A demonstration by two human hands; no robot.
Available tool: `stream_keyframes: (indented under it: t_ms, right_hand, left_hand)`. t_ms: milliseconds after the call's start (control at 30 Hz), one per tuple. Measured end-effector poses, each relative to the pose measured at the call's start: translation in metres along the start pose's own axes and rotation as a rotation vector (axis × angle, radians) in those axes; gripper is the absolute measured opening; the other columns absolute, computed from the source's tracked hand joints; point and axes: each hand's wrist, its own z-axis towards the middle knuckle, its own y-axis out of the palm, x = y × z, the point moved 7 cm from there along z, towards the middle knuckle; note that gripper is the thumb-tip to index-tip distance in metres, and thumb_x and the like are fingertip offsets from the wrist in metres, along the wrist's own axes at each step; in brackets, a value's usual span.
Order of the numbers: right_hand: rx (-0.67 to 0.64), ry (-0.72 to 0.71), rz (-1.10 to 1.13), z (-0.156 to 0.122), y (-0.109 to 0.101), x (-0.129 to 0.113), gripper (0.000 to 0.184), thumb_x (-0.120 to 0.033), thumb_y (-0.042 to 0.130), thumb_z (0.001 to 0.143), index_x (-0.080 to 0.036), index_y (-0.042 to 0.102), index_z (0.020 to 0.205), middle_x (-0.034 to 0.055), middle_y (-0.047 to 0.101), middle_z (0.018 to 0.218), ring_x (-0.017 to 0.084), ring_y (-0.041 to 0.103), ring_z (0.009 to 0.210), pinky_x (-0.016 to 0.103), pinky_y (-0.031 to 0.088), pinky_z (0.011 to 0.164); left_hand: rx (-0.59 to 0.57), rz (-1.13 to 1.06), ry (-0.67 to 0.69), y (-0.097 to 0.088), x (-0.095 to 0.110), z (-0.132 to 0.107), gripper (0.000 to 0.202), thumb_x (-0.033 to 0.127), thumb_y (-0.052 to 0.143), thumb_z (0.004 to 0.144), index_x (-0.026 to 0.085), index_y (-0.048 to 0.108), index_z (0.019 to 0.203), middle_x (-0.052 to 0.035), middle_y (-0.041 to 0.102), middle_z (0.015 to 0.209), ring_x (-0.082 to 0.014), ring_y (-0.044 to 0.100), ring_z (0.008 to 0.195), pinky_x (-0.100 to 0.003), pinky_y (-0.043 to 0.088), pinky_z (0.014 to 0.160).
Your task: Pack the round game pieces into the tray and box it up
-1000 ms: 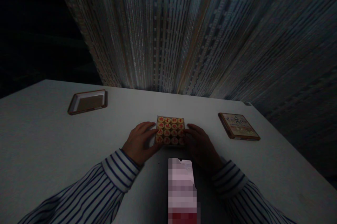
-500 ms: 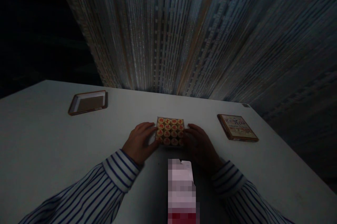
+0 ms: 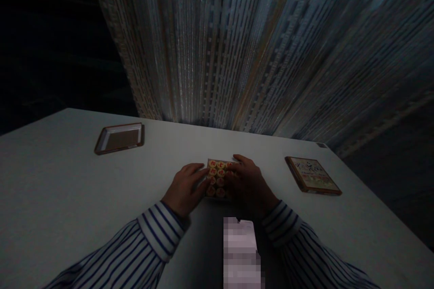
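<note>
A small clear box of Chinese chess pieces [image 3: 220, 172] lies on the table in front of me, the round pieces set in rows with red characters facing up. My left hand [image 3: 186, 189] grips the box's left side, with the thumb at its near left part and the fingers along the edge. My right hand [image 3: 249, 181] is over the right part of the box, its fingers spread and bent down toward the pieces. It covers the right-hand columns, and its thumb is lost in shadow.
An open shallow tray-like lid [image 3: 120, 139] lies at the back left of the white table [image 3: 162, 144]. A flat box with a printed cover [image 3: 313, 176] lies to the right. A phone-like object [image 3: 249, 230], partly blurred out, is close to me. A striped curtain [image 3: 217, 54] hangs behind the table.
My right hand has moved left from the box's right side to over its right-hand pieces. My left hand stays at the left side. The whole view has shifted slightly.
</note>
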Motion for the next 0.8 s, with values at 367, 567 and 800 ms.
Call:
stream_keyframes:
  t_ms: [367, 567, 800]
  right_hand:
    - [-0.044, -0.021, -0.029, 0.0031, 0.0069, -0.0032, 0.019, -0.029, 0.054, 0.079, -0.021, 0.066, 0.092, 0.0127, 0.054, 0.119, 0.027, 0.051, 0.107, 0.046, 0.043, 0.084]
    - [-0.049, -0.012, -0.019, 0.0028, 0.0061, -0.0058, 0.019, -0.027, 0.054, 0.079, -0.02, 0.066, 0.091, 0.0139, 0.054, 0.119, 0.028, 0.05, 0.108, 0.047, 0.042, 0.085]
    - [-0.054, -0.014, -0.023, 0.0021, 0.0085, -0.0048, 0.019, -0.03, 0.052, 0.081, -0.021, 0.065, 0.092, 0.0135, 0.054, 0.12, 0.028, 0.05, 0.108, 0.047, 0.042, 0.084]
  left_hand:
    - [-0.064, 0.07, 0.013, 0.0026, 0.0046, 0.0008, 0.032, 0.034, 0.044, 0.086, 0.015, 0.063, 0.104, -0.0135, 0.061, 0.107, -0.0249, 0.055, 0.101, -0.046, 0.046, 0.087]
    - [-0.053, 0.059, -0.004, 0.004, 0.0026, -0.0005, 0.031, 0.035, 0.043, 0.087, 0.016, 0.062, 0.103, -0.0123, 0.061, 0.108, -0.0247, 0.054, 0.102, -0.046, 0.045, 0.087]
    - [-0.054, 0.029, -0.016, 0.0033, 0.002, -0.0005, 0.032, 0.034, 0.044, 0.086, 0.017, 0.062, 0.104, -0.0124, 0.061, 0.109, -0.0252, 0.053, 0.102, -0.047, 0.045, 0.087]
